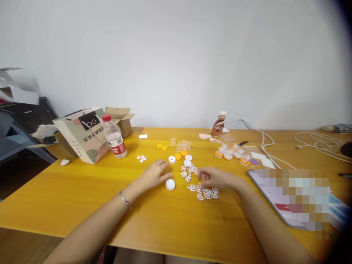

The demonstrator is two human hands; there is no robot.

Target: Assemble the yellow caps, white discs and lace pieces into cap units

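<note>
My left hand (154,174) lies on the yellow table (82,198) with its fingers loosely stretched, and holds nothing. A white round cap (170,184) sits just by its thumb. My right hand (216,178) has its fingers curled in a pinch over a scatter of small white wheel-shaped parts (205,192); what it pinches is too small to name. More white parts (189,171) lie between the hands. Beyond them are white caps (172,159) and yellow caps (178,156).
A water bottle with a red cap (114,137), a printed paper bag (81,134) and a small cardboard box (122,119) stand at the back left. A brown bottle (218,124), assembled orange-and-white pieces (233,154), white cables (275,146) and a tablet (288,198) are at the right.
</note>
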